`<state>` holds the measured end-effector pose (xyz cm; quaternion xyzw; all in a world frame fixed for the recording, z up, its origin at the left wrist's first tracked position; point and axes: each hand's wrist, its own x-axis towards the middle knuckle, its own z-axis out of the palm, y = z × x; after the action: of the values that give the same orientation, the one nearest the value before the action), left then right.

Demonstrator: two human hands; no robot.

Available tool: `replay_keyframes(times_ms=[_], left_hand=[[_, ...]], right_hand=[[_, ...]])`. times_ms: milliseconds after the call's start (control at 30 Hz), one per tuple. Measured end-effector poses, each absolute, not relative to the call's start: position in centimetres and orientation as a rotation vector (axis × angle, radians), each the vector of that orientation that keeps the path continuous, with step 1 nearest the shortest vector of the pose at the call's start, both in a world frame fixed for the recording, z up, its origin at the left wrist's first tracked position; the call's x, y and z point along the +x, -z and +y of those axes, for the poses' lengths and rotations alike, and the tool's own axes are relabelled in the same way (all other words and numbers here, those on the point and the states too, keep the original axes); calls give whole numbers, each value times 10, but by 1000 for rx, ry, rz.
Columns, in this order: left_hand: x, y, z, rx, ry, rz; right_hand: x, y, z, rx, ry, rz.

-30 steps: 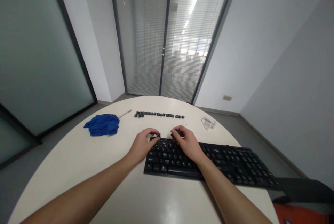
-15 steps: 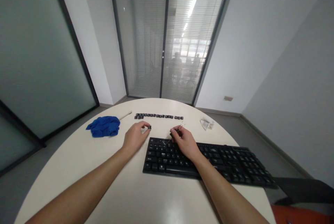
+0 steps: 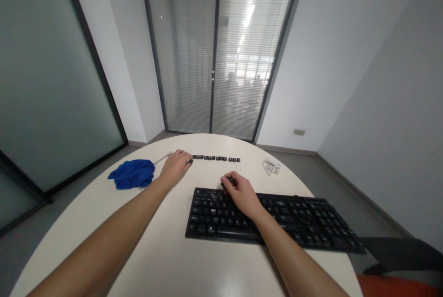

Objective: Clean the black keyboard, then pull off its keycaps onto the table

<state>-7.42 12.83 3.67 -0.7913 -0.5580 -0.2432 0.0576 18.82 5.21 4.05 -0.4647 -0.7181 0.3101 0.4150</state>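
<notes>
The round surface (image 3: 104, 223) carries a black keyboard (image 3: 294, 218) near the front and a blue cloth (image 3: 132, 173) at the left. The right hand (image 3: 238, 190) rests on the keyboard's top rows, grip closed on a thin wire tool (image 3: 236, 170). The left hand (image 3: 176, 165) reaches the left end of the keycap row (image 3: 216, 158), fingertips pinching a keycap (image 3: 190, 161).

The left hand (image 3: 176, 165) hides the near end of the keycap row (image 3: 216, 158).
</notes>
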Motion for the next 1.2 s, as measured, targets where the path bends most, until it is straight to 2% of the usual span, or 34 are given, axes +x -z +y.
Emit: replay_keyframes(times_ms=[767, 1200], left_hand=[[-79, -23, 150, -2291, 741, -1793], [-57, -32, 127, -2284, 960, -1890]], right_hand=[[189, -40, 52, -1159, -805, -1801], [190, -37, 54, -1160, -813, -1815]])
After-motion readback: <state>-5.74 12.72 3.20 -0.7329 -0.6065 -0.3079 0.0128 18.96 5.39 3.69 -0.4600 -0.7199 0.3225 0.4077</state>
